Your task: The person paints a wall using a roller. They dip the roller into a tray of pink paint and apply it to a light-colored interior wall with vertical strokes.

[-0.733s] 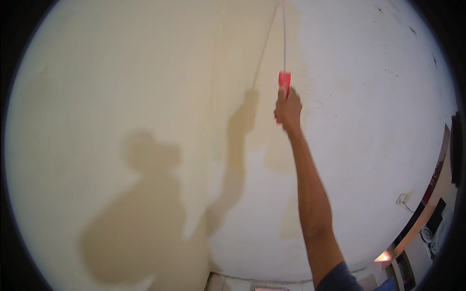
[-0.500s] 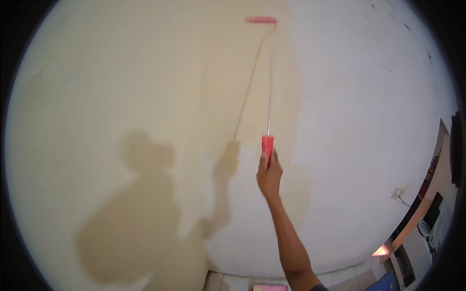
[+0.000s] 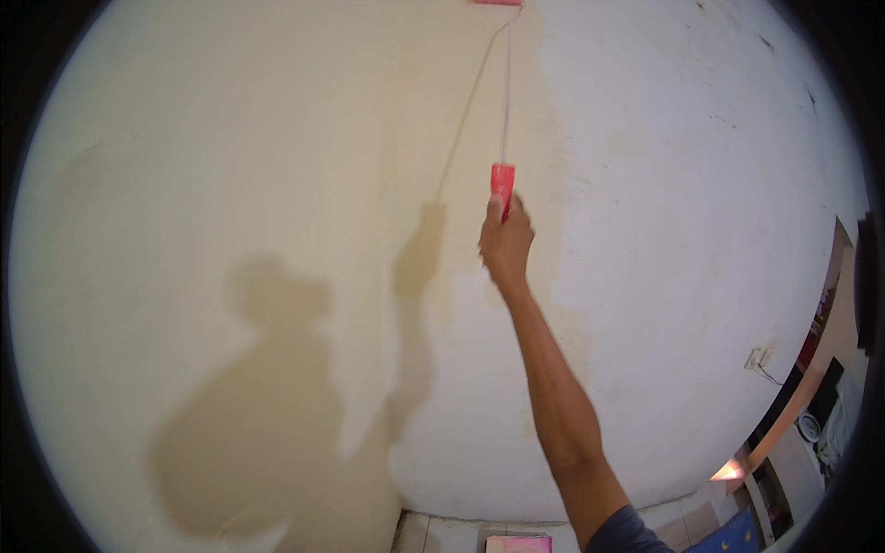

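Observation:
My right hand (image 3: pixel 506 241) is raised in front of the wall, its fingers wrapped round the red handle of a paint roller (image 3: pixel 501 182). A long thin metal rod runs up from the handle to the pink roller sleeve (image 3: pixel 498 3), which is partly cut off by the top edge of the view. The sleeve is at the wall (image 3: pixel 645 276), within a cream-coloured painted band. To the left the wall is cream; to the right it is whiter, with small dark scuffs. My left hand does not show.
My shadow falls across the left wall. A wall socket (image 3: pixel 754 358) with a cord sits at the right, near shelving and a round white clock-like object (image 3: pixel 808 427). On the tiled floor (image 3: pixel 442 535) lies a pink-topped box or tray (image 3: pixel 518 544); a blue patterned cloth (image 3: pixel 733 535) is at lower right.
My right hand has moved up with the paint roller, carrying the sleeve up to the top edge of the view. More of my arm and a dark sleeve now show.

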